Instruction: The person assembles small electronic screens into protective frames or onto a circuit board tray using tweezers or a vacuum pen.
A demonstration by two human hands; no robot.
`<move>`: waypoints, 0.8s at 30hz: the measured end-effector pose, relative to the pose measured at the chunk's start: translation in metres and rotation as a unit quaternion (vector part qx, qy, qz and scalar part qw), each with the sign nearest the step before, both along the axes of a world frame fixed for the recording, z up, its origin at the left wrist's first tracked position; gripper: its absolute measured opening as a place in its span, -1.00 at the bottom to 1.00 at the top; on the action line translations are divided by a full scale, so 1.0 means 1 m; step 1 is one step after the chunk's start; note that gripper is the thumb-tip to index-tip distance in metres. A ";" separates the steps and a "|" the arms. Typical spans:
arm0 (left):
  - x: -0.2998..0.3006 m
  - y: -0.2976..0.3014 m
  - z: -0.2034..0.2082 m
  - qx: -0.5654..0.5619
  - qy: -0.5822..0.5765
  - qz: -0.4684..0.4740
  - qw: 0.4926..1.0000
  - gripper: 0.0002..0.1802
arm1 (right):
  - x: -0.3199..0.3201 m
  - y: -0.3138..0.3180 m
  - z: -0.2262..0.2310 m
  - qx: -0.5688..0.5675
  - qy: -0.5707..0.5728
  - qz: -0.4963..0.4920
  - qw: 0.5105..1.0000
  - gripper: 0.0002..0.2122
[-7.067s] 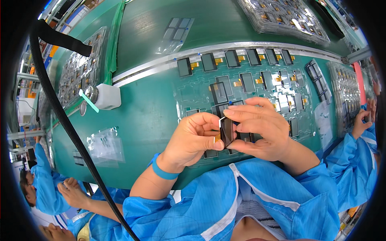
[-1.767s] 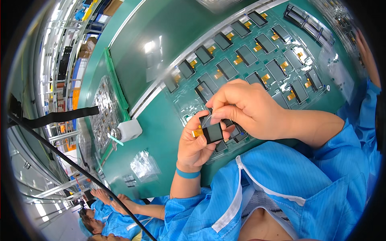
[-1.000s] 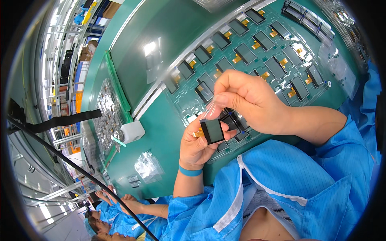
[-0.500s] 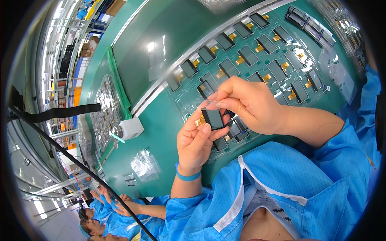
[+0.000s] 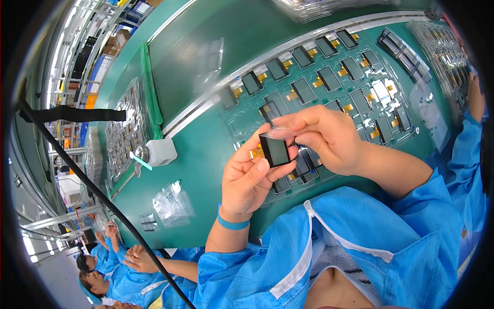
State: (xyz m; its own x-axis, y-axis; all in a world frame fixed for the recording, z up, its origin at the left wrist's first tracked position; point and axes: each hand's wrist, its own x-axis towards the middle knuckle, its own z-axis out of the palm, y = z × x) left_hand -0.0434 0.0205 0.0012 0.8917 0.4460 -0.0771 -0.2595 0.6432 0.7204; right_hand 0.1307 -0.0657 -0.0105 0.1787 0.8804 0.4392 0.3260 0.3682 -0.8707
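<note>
My left hand (image 5: 246, 180) grips a small LCD screen (image 5: 278, 151) by its edges, thumb in front and fingers behind. The screen has a black border, a grey face and an orange flex cable (image 5: 257, 152) on its left side. At its upper edge my right hand (image 5: 335, 138) pinches a clear film (image 5: 282, 133) between thumb and forefinger; the film seems to be lifted at the top, though its lower part is hard to make out. Beneath both hands lies a clear plastic tray (image 5: 237, 138) with several similar screens in its pockets, partly hidden by my hands.
A white bottle (image 5: 163, 152) with a metal top stands on the green table (image 5: 198, 149), left of my hands. Crumpled clear bags (image 5: 172, 205) lie nearer. Stacked trays (image 5: 443, 54) sit at far right. A black cable (image 5: 103, 193) crosses the left side; co-workers' hands (image 5: 139, 258) show lower left.
The view has shifted slightly. My right hand has moved a little up and away from the screen's corner, with the film still in its fingers. My left hand keeps its hold.
</note>
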 end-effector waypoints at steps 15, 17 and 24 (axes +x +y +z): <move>-0.001 0.004 -0.002 -0.044 -0.034 -0.007 0.998 -0.42 | 0.001 0.003 0.007 0.162 -0.217 -0.061 0.961 -0.65; -0.002 0.004 -0.003 -0.044 -0.034 -0.008 0.998 -0.42 | 0.001 0.003 0.009 0.159 -0.228 -0.066 0.958 -0.65; -0.002 0.005 -0.001 -0.046 -0.017 -0.008 0.999 -0.45 | -0.001 0.003 0.006 0.147 -0.222 -0.062 0.962 -0.64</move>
State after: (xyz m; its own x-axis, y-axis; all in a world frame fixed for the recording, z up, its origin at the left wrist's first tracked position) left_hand -0.0449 0.0255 0.0002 0.9016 0.4236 -0.0875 -0.2710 0.7107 0.6492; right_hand 0.1301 -0.0631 -0.0045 0.0115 0.6908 0.7230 0.6993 0.5113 -0.4996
